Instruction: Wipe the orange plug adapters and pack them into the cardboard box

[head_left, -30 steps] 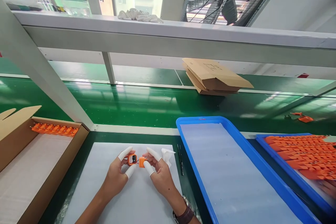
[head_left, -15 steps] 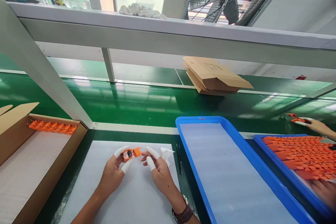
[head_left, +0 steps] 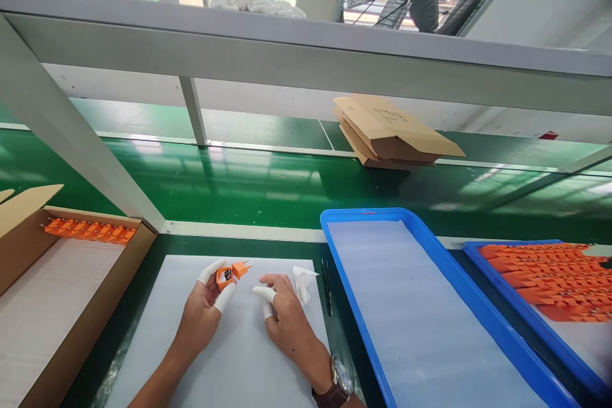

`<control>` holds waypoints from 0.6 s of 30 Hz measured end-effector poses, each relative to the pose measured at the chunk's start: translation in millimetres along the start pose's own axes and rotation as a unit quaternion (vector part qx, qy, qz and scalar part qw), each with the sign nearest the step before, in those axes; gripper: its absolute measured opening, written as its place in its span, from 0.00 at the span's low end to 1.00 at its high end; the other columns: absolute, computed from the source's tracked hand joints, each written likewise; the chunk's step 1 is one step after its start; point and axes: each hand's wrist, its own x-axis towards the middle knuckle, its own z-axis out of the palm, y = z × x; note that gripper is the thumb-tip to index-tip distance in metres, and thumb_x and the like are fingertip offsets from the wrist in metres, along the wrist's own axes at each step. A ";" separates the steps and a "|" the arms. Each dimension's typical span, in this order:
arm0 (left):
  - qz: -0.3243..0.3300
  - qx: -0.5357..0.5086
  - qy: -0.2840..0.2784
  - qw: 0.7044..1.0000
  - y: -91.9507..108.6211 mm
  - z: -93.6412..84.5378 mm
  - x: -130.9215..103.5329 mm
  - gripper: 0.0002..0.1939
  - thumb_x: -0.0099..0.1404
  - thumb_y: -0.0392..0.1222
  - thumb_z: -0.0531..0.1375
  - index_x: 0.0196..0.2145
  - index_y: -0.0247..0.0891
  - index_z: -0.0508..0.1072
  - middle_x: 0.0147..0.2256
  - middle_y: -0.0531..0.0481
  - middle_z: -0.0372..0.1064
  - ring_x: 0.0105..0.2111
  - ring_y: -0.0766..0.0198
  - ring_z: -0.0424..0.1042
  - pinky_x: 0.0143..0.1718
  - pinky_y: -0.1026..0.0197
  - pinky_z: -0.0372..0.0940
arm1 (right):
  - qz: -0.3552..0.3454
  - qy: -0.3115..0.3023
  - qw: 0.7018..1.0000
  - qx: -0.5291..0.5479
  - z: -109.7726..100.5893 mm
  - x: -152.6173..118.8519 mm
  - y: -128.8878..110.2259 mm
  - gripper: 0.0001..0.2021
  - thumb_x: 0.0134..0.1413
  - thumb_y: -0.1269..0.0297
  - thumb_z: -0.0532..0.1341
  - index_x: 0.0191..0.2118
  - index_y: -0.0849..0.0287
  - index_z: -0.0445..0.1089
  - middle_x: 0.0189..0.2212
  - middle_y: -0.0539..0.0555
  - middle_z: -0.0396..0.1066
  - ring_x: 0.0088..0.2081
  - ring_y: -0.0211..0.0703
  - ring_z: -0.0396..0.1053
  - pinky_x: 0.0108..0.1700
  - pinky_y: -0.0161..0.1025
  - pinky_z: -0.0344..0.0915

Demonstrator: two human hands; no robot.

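Between its fingertips and thumb, my left hand (head_left: pixel 201 312) pinches a small orange plug housing (head_left: pixel 225 277). Its interior shows dark and pale parts, and an orange piece with metal pins sticks out at its upper right. My right hand (head_left: pixel 289 312) hovers just to the right, apart from the housing, its fingers bent and slightly spread with nothing visible in them. White finger cots cover thumb and finger tips on both hands. Below them lies a white sheet (head_left: pixel 239 357), and beside my right hand rests a crumpled white tissue (head_left: pixel 303 284).
To the left, an open cardboard box (head_left: pixel 102 296) holds a row of orange parts (head_left: pixel 90 229). A blue tray (head_left: pixel 406 215) stands at the right, beyond a thin dark tool (head_left: pixel 327 287). Further right, another blue tray (head_left: pixel 519 322) carries rows of orange parts (head_left: pixel 540 277). Folded cardboard (head_left: pixel 392 131) lies behind.
The plug housing has turned in my left hand, its pins now pointing up and right. My right hand has drawn slightly away and curled. Another person's hands have left the right side.
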 end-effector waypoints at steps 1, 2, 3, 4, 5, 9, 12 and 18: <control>0.004 0.002 0.000 1.000 0.6 -0.1 -0.1 0.31 0.65 0.51 0.65 0.62 0.41 0.63 0.53 0.41 0.74 0.54 0.50 0.74 0.51 0.51 0.72 | -0.009 -0.009 1.000 -0.025 0.2 0.4 -0.9 0.29 0.39 0.87 0.51 0.46 0.57 0.73 0.53 0.59 0.66 0.55 0.53 0.62 0.57 0.54 0.68; 0.007 0.004 -0.003 1.000 0.8 -0.3 -0.2 0.31 0.66 0.52 0.64 0.62 0.41 0.62 0.51 0.41 0.74 0.53 0.50 0.74 0.49 0.52 0.73 | -0.011 -0.014 0.999 -0.041 0.9 0.7 -1.4 0.28 0.37 0.87 0.52 0.43 0.58 0.73 0.53 0.60 0.66 0.54 0.54 0.62 0.55 0.54 0.69; 0.008 0.008 -0.008 1.000 0.7 -0.5 -0.3 0.31 0.67 0.52 0.63 0.63 0.41 0.61 0.49 0.42 0.75 0.51 0.51 0.75 0.48 0.52 0.73 | -0.009 -0.016 0.999 -0.049 1.8 1.0 -1.4 0.27 0.37 0.87 0.52 0.42 0.58 0.73 0.53 0.60 0.66 0.54 0.55 0.62 0.55 0.55 0.69; 0.007 0.012 -0.012 1.000 0.2 -0.9 -0.4 0.31 0.68 0.52 0.62 0.63 0.41 0.60 0.49 0.42 0.75 0.50 0.52 0.75 0.47 0.52 0.73 | -0.006 -0.014 0.999 -0.052 2.6 1.1 -1.1 0.27 0.37 0.87 0.52 0.43 0.58 0.73 0.53 0.61 0.66 0.55 0.56 0.62 0.55 0.55 0.69; 0.004 0.018 -0.016 1.000 -0.4 -1.2 -0.5 0.30 0.68 0.52 0.62 0.63 0.41 0.60 0.50 0.42 0.74 0.50 0.52 0.76 0.48 0.51 0.73 | -0.004 -0.011 0.999 -0.050 3.0 1.1 -0.7 0.28 0.37 0.87 0.52 0.44 0.58 0.73 0.53 0.61 0.66 0.55 0.56 0.62 0.56 0.56 0.69; 0.002 0.033 -0.032 0.999 -2.8 -0.9 0.0 0.29 0.67 0.50 0.62 0.63 0.43 0.62 0.56 0.41 0.70 0.55 0.50 0.73 0.55 0.48 0.70 | -0.008 0.003 1.000 -0.014 0.9 -0.2 0.5 0.29 0.40 0.86 0.52 0.48 0.57 0.72 0.54 0.60 0.67 0.56 0.56 0.62 0.59 0.58 0.67; 0.027 0.034 -0.045 0.998 -3.3 2.2 -0.4 0.29 0.67 0.50 0.62 0.63 0.45 0.62 0.58 0.43 0.68 0.58 0.50 0.70 0.58 0.49 0.68 | 0.022 0.032 0.999 0.033 -1.2 -1.8 0.3 0.31 0.52 0.82 0.54 0.61 0.53 0.65 0.56 0.59 0.66 0.56 0.54 0.65 0.59 0.57 0.67; 0.029 0.038 -0.087 0.995 -8.0 5.7 -4.8 0.33 0.69 0.51 0.60 0.67 0.44 0.58 0.57 0.42 0.67 0.57 0.52 0.70 0.59 0.50 0.66 | 0.126 0.043 0.975 0.180 0.4 -0.7 -0.6 0.30 0.60 0.71 0.58 0.66 0.45 0.58 0.55 0.55 0.69 0.50 0.48 0.73 0.47 0.48 0.76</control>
